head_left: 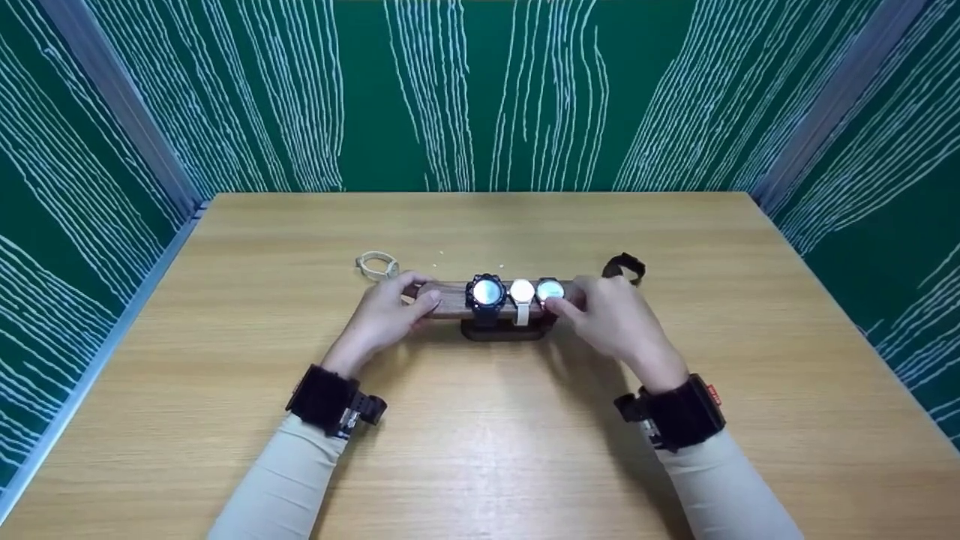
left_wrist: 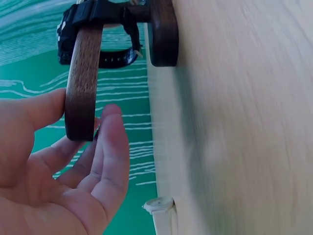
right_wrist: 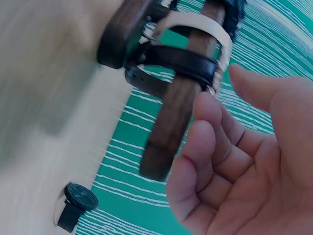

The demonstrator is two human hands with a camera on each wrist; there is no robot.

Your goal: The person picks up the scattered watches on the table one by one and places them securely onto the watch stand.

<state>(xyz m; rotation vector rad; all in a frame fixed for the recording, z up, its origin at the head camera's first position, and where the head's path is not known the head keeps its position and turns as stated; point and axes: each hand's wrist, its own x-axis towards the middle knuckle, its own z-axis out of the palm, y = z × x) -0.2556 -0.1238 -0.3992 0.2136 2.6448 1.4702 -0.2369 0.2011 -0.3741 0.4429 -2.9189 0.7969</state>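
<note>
A dark wooden watch stand (head_left: pixel 450 300) with a crossbar and a rounded base stands mid-table. Three watches hang on its bar: a bulky black watch (head_left: pixel 487 291), a white-strapped watch (head_left: pixel 522 292) and a round-faced watch (head_left: pixel 550 289) on a black strap (right_wrist: pixel 183 62). My left hand (head_left: pixel 390 309) holds the bar's left end, thumb on one side and fingers around the other; the left wrist view shows the bar end (left_wrist: pixel 83 98) between them. At the rightmost watch, my right hand (head_left: pixel 611 315) pinches the case with thumb and curled fingers; the exact contact is partly hidden.
A pale-strapped watch (head_left: pixel 377 264) lies on the table (head_left: pixel 480 450) behind my left hand. Another dark watch (head_left: pixel 625 266) lies behind my right hand. Several tiny white bits are scattered behind the stand. Green panels with white lines (head_left: pixel 495 97) border the table.
</note>
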